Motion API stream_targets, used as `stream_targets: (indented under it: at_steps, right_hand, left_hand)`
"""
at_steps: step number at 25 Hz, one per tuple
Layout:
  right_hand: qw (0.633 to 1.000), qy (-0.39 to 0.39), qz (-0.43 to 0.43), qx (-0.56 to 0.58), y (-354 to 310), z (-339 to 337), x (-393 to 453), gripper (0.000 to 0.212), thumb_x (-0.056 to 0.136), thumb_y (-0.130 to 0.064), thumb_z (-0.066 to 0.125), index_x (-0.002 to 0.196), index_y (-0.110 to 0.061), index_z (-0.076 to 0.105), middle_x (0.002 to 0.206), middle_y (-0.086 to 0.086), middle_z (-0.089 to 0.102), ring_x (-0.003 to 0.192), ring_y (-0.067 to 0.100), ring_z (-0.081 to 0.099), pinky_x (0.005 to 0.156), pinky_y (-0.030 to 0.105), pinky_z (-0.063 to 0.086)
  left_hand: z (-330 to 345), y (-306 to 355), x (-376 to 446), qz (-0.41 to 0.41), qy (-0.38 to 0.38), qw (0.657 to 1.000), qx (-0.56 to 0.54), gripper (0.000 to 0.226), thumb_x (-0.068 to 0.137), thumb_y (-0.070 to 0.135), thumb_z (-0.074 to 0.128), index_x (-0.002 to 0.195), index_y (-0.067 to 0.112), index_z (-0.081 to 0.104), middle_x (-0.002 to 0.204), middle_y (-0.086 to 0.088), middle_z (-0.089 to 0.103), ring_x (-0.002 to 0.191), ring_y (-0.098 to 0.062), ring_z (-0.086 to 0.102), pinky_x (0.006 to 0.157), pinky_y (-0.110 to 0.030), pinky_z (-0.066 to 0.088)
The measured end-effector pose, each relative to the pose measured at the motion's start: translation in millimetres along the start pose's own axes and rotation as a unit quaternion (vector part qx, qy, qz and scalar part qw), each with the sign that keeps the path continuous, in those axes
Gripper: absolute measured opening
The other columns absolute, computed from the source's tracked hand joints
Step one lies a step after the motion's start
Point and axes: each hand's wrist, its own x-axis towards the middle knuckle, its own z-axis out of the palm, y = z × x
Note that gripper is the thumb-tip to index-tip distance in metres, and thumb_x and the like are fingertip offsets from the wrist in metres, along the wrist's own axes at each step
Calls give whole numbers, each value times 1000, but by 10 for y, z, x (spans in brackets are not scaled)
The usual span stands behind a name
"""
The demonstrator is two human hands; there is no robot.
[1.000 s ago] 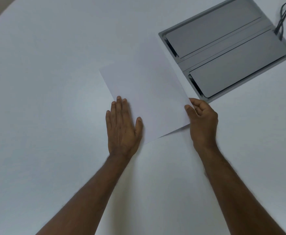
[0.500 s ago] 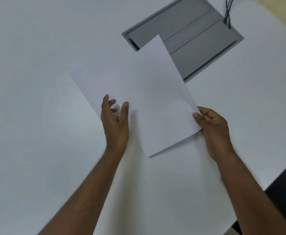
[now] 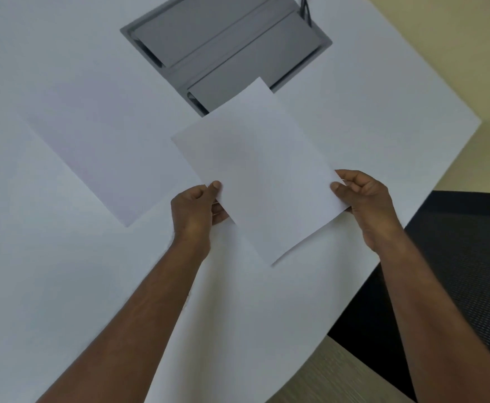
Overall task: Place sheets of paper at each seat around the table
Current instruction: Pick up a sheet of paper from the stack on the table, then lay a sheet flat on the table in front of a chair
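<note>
Head view is showing the left hand (image 3: pixel 195 210) and right hand (image 3: pixel 359 199) each pinching a side of a paper sheet (image 3: pixel 262 173) above the white counter (image 3: pixel 267 309), beside a laid sheet (image 3: pixel 104 152). Being limp, it is risking sagging, creasing or slipping toward the grey cable hatch (image 3: pixel 226 45).

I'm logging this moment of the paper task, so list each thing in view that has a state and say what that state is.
Held sheet: lifted off the table, pinched at both side edges.
Left hand: closed on the held sheet.
Right hand: closed on the held sheet.
Placed sheet: lying flat on the table.
Cable box: both lids shut.
Chair: unoccupied.
</note>
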Motion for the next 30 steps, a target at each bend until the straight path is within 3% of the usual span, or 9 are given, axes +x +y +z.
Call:
stream_targets:
  at_steps: [5, 10, 15, 17, 19, 22, 24, 27, 30]
  right_hand:
    - [991, 84, -7, -108, 198, -276, -31, 30, 95, -10, 75, 122, -22, 73, 111, -8, 78, 102, 15, 75, 90, 28, 61]
    - [927, 232, -92, -280, 483, -115, -220, 52, 96, -23, 74, 144, -24, 54, 147, -1, 51, 137, 20, 51, 114, 39, 47]
    - [929, 102, -21, -356, 810, 186, -328, 79, 101, -53, 60, 164, -18, 29, 175, 4, 21, 162, 22, 16, 131, 42, 21]
    - [913, 90, -20, -398, 913, 191, -333, 84, 101, -58, 56, 166, -18, 22, 177, 5, 11, 165, 23, 4, 133, 44, 14]
    - [907, 100, -31, -408, 969, 156, -314, 84, 101, -59, 55, 167, -18, 21, 178, 5, 8, 165, 24, 1, 134, 46, 12]
    - [906, 111, -34, -407, 1012, 85, -272, 84, 101, -59, 55, 166, -20, 21, 178, 5, 8, 165, 24, 0, 133, 47, 8]
    - [903, 115, -34, -414, 1030, 41, -236, 82, 101, -59, 54, 166, -22, 20, 178, 4, 6, 165, 24, -2, 133, 48, 5]
    - [899, 121, -25, -420, 1048, -23, -199, 79, 103, -58, 50, 168, -27, 17, 179, 4, 0, 165, 24, -8, 133, 48, 0]
    - [894, 136, -22, -426, 1075, -26, -204, 77, 106, -58, 44, 169, -27, 13, 178, 5, -4, 165, 25, -10, 132, 47, -3]
  left_hand:
    - [320, -259, -260, -20, -3, 999, 32, 26, 97, 19, 75, 78, 4, 65, 76, -17, 75, 63, -22, 74, 57, -29, 62]
    - [593, -495, -384, -20, 28, 997, 63, 47, 97, 19, 74, 57, 9, 51, 61, -9, 60, 47, -15, 64, 55, -35, 64]
    - [734, -648, -469, -21, -7, 995, 96, 42, 98, 25, 73, 64, 8, 55, 66, -9, 67, 51, -16, 70, 57, -35, 65]
    - [698, -669, -527, 20, -27, 988, 153, 23, 98, 29, 73, 86, 13, 62, 81, -8, 73, 62, -18, 75, 58, -34, 64]
    - [620, -706, -556, 147, -9, 940, 307, 27, 97, 31, 74, 115, 19, 57, 111, -5, 68, 89, -19, 71, 69, -33, 58]
    - [549, -782, -490, 356, 2, 775, 522, 62, 94, 28, 76, 146, 11, 48, 142, -15, 55, 126, -32, 56, 94, -43, 53]
    - [575, -806, -408, 389, -47, 698, 599, 69, 100, 31, 68, 157, 5, 41, 162, -24, 40, 148, -42, 40, 119, -51, 38]
    - [592, -876, -294, 379, -104, 655, 645, 67, 109, 37, 47, 164, 5, 26, 175, -20, 14, 163, -40, 12, 132, -54, 12]
    - [614, -932, -230, 399, -100, 631, 657, 67, 110, 39, 38, 166, 7, 22, 176, -18, 10, 163, -36, 8, 132, -55, 10]
